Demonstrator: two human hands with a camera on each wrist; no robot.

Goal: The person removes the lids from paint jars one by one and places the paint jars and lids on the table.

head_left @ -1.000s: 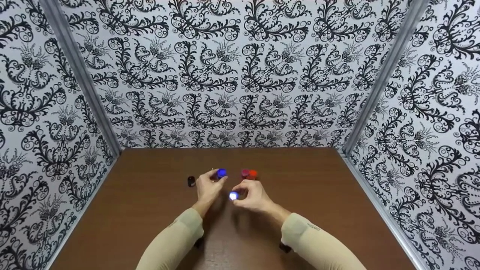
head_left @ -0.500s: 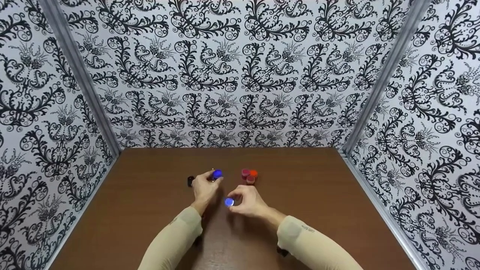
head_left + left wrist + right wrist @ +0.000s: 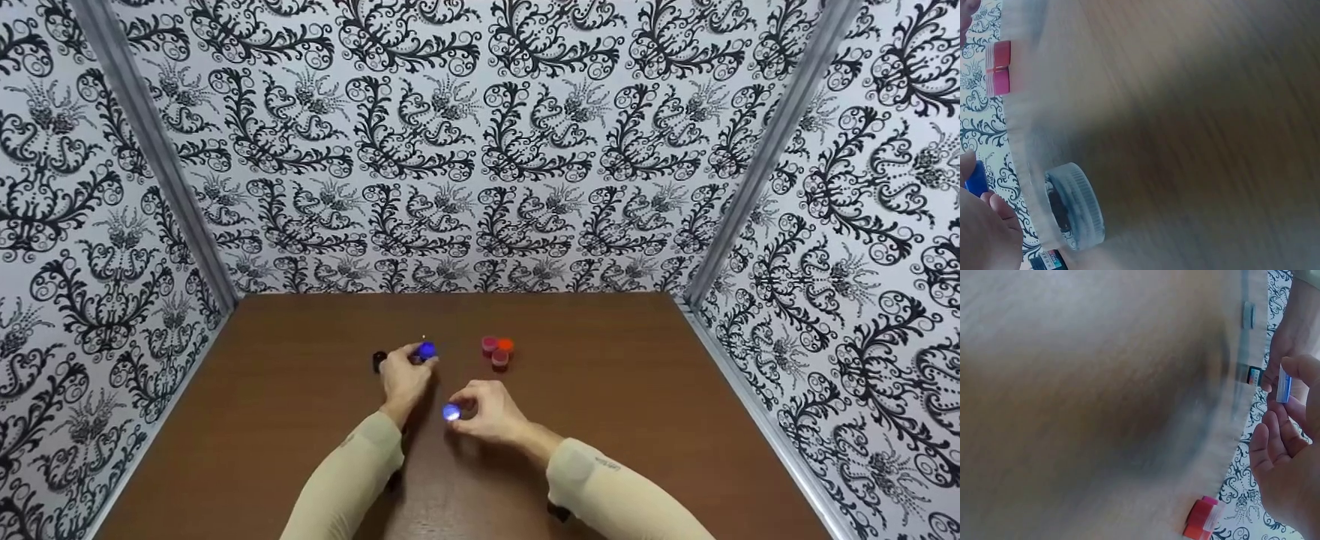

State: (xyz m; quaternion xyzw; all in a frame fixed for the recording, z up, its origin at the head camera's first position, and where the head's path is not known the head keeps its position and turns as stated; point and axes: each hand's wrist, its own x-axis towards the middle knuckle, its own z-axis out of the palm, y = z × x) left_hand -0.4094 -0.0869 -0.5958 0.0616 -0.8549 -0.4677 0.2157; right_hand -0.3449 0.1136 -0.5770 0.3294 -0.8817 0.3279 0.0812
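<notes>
"Tabletop (image 3: 630,375): what is being handled there?"

"By the left hand (image 3: 405,381), a blue pot (image 3: 427,351) is being gripped, left of the red-toned pots (image 3: 500,360); by the right hand (image 3: 491,415), nearer the wearer, another blue piece (image 3: 451,412) is being pinched."

"Ideally, both are being held lightly, level."

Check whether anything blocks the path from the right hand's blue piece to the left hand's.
Only the thumb of the left hand, at the near side of the left blue piece. Nothing else visible stands between that and the right blue piece in the right hand; the red and pink pots are off to the right.
</notes>
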